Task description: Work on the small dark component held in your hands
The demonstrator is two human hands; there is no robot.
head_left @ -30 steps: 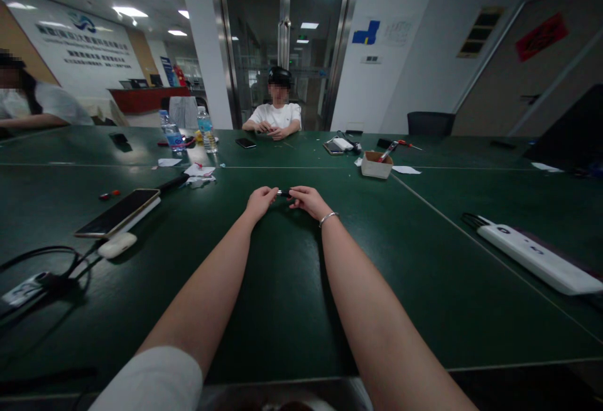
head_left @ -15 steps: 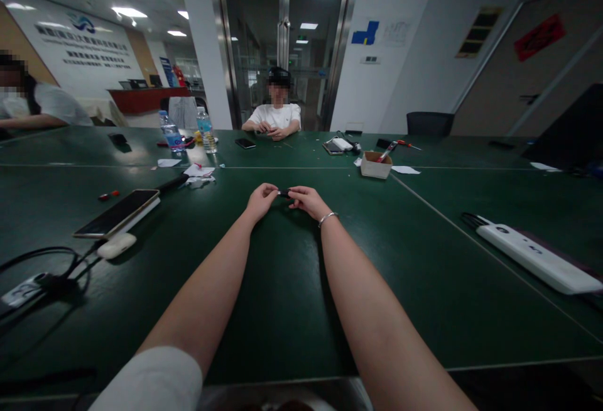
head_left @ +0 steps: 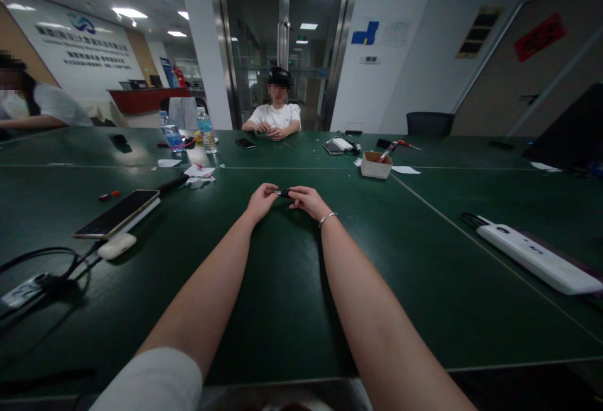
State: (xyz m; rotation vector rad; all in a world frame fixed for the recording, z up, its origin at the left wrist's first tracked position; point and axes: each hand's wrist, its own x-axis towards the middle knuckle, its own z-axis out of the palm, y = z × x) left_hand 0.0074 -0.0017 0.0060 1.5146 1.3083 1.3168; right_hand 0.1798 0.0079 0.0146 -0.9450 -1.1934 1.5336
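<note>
Out over the dark green table, both my arms are stretched forward and my hands meet at a small black stick-like object with a pale, metallic-looking end. My left hand pinches the pale end between thumb and fingertips. From the other side, my right hand, with a silver bangle at the wrist, grips the black part. Fingers cover much of the object, and it is too small to tell its exact kind.
Left lie a phone, a white rounded case and black cables. Two water bottles and papers are farther back. A small box stands right of centre, a white power strip far right. A person sits opposite.
</note>
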